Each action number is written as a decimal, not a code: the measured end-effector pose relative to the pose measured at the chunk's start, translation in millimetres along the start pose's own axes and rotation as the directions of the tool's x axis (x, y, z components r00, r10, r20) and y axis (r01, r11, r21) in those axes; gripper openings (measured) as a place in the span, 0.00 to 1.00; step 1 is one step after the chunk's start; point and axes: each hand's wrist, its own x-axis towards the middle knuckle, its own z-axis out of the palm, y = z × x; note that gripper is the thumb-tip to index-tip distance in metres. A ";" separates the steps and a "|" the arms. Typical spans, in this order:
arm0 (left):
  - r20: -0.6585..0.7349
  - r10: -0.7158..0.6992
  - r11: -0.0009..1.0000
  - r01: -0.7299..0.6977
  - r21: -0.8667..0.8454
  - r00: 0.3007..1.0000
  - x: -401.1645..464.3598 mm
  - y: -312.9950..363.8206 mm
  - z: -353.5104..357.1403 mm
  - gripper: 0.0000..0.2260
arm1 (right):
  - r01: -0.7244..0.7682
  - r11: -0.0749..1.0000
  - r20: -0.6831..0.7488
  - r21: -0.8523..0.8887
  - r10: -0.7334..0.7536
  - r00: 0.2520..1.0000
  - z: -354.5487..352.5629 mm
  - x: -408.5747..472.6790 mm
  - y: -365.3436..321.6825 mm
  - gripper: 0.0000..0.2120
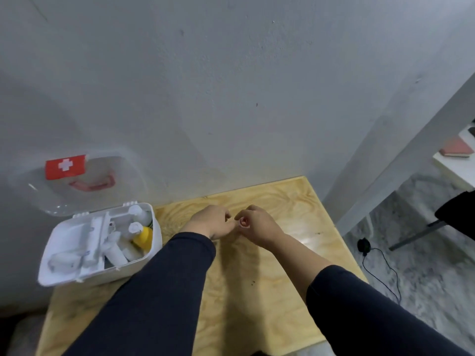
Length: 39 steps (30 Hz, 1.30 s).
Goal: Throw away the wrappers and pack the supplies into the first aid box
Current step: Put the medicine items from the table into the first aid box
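Note:
The white first aid box (pixel 59 273) stands open at the table's left edge, its clear lid (pixel 77 181) with a red cross label leaning back against the wall. Inside lie white bottles, rolls and a yellow-capped bottle (pixel 142 237). My two hands meet over the middle of the wooden table (pixel 257 291). My right hand (pixel 259 226) is closed around a small roll with a reddish core (pixel 243 222). My left hand (pixel 212 222) pinches at the same roll from the left; its fingertips are hidden.
A grey wall rises right behind the table. To the right stands a white desk leg (pixel 385 181), with a black cable (pixel 380 271) on the mottled floor. A pinkish book (pixel 456 149) lies on the white desk top.

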 end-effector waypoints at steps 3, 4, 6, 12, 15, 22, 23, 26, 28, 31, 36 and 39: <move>-0.007 -0.019 0.999 0.019 -0.031 1.000 -8.5 -13.4 2.2 0.18 | 0.018 0.997 0.044 -0.082 -0.014 0.999 9.7 -3.5 -0.9 0.14; -0.015 -0.030 0.999 0.029 -0.041 0.999 -12.0 -17.3 2.6 0.18 | 0.005 0.995 0.045 -0.095 -0.001 0.999 11.7 -4.4 -1.5 0.14; -0.028 -0.033 0.997 0.031 -0.068 0.999 -18.5 -25.5 2.7 0.15 | -0.030 0.994 0.041 -0.101 0.034 0.999 12.9 -5.0 -4.7 0.15; -0.131 -0.025 0.993 0.009 -0.117 0.991 -39.9 -50.3 -23.9 0.11 | 0.004 1.000 -0.051 0.020 -0.003 0.999 -8.4 12.1 -53.2 0.12; -0.222 -0.045 0.993 0.020 -0.116 0.974 -58.3 -66.9 -50.2 0.13 | 0.088 0.994 -0.132 0.064 -0.079 0.988 -24.4 22.2 -95.3 0.11; -0.381 -0.135 0.986 0.086 -0.143 0.914 -113.7 -139.1 -97.6 0.15 | 0.212 0.964 -0.175 0.162 -0.184 0.967 -20.6 36.4 -199.5 0.13; -0.379 -0.158 0.982 0.106 -0.154 0.912 -119.5 -153.7 -98.9 0.16 | 0.229 0.960 -0.164 0.164 -0.202 0.966 -14.7 37.5 -213.3 0.13; -0.386 -0.193 0.979 0.152 -0.135 0.902 -135.6 -195.3 -95.0 0.20 | 0.256 0.953 -0.122 0.161 -0.238 0.963 10.7 39.7 -251.9 0.13; -0.401 -0.197 0.980 0.184 -0.071 0.895 -143.6 -219.9 -90.1 0.24 | 0.257 0.955 -0.100 0.147 -0.244 0.965 33.2 41.4 -272.1 0.13; -0.390 -0.229 0.973 0.209 -0.094 0.892 -153.4 -251.3 -77.2 0.35 | 0.273 0.957 -0.042 0.095 -0.271 0.962 67.9 44.2 -295.2 0.14; -0.347 -0.222 0.967 0.160 -0.198 0.911 -162.4 -287.6 -59.8 0.46 | 0.261 0.965 -0.005 -0.011 -0.261 0.965 110.7 58.3 -322.9 0.14; -0.316 -0.159 0.966 0.083 -0.243 0.935 -163.8 -295.9 -55.7 0.45 | 0.244 0.967 0.005 -0.067 -0.244 0.970 128.0 66.9 -332.3 0.14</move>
